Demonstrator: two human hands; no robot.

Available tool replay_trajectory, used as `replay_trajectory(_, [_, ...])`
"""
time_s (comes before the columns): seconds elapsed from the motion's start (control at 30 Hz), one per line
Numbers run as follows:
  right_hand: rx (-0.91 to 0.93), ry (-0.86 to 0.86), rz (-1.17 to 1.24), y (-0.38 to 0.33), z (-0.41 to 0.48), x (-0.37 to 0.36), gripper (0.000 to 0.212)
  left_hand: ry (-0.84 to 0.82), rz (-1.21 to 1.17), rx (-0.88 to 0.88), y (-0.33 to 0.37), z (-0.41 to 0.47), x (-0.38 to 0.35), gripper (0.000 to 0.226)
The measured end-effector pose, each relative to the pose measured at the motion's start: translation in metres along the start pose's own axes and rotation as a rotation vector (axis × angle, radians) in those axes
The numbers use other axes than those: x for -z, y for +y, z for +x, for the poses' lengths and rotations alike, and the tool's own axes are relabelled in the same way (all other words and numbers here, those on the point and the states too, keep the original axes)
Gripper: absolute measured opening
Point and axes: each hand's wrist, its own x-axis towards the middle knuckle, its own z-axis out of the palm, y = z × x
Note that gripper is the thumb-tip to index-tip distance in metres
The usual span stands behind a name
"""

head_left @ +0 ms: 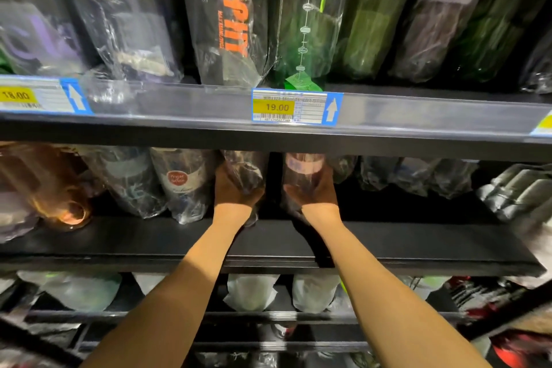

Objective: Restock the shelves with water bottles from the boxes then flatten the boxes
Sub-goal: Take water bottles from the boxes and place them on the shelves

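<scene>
Both my arms reach into the middle shelf [268,236]. My left hand [234,191] grips a dark, plastic-wrapped water bottle [248,169] that stands in the shadow under the upper shelf. My right hand [313,191] grips a pinkish translucent wrapped bottle [303,167] just to the right of it. A narrow dark gap separates the two bottles. Their tops are hidden behind the upper shelf's front rail [388,116]. No box is in view.
More wrapped bottles line the middle shelf on both sides: one with a red round label [179,185], an orange one [59,188] at far left, silver ones [519,191] at far right. Tall dark and green bottles fill the upper shelf; pale ones stand below.
</scene>
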Motion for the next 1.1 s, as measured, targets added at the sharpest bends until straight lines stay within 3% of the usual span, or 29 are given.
replay_trajectory(0.2, [0.025,0.025,-0.019,0.006,0.019,-0.011,0.085,0.042,-0.177,-0.032,-0.002,0.014,-0.007,0.107])
replay_trajectory(0.5, [-0.012,0.051,-0.123,0.0,0.019,-0.012,0.093,-0.003,-0.108,-0.013,0.01,0.002,0.005,0.113])
replay_trajectory(0.57, [-0.033,0.041,-0.195,-0.008,0.012,-0.008,0.101,-0.035,-0.081,-0.005,0.022,-0.01,0.015,0.1])
replay_trajectory(0.6, [-0.07,0.009,-0.249,-0.011,0.005,-0.005,0.102,-0.048,-0.04,0.01,0.026,-0.019,0.019,0.076])
replay_trajectory(0.63, [-0.14,-0.039,-0.314,-0.016,-0.005,-0.002,0.102,-0.09,0.03,0.047,0.028,-0.029,0.025,0.036])
replay_trajectory(0.67, [-0.229,-0.085,-0.385,-0.021,-0.016,0.002,0.099,-0.147,0.073,0.077,0.029,-0.038,0.031,0.02])
replay_trajectory(0.73, [-0.337,-0.138,-0.544,-0.03,-0.037,0.01,0.076,-0.235,0.183,0.104,0.027,-0.051,0.043,0.054])
replay_trajectory(0.8, [-0.287,-0.129,-0.717,-0.036,-0.059,0.017,0.061,-0.263,0.347,0.022,0.026,-0.063,0.056,0.047])
replay_trajectory(0.87, [-0.228,-0.13,-0.849,-0.044,-0.085,0.023,0.071,-0.29,0.486,-0.065,0.023,-0.076,0.067,0.037])
replay_trajectory(1.0, [-0.203,-0.193,-0.948,-0.051,-0.151,0.037,0.075,-0.332,0.626,-0.21,0.011,-0.121,0.093,0.06])
replay_trajectory(1.1, [-0.125,-0.267,-1.106,-0.051,-0.198,0.049,0.074,-0.305,0.701,-0.197,0.007,-0.162,0.115,0.049])
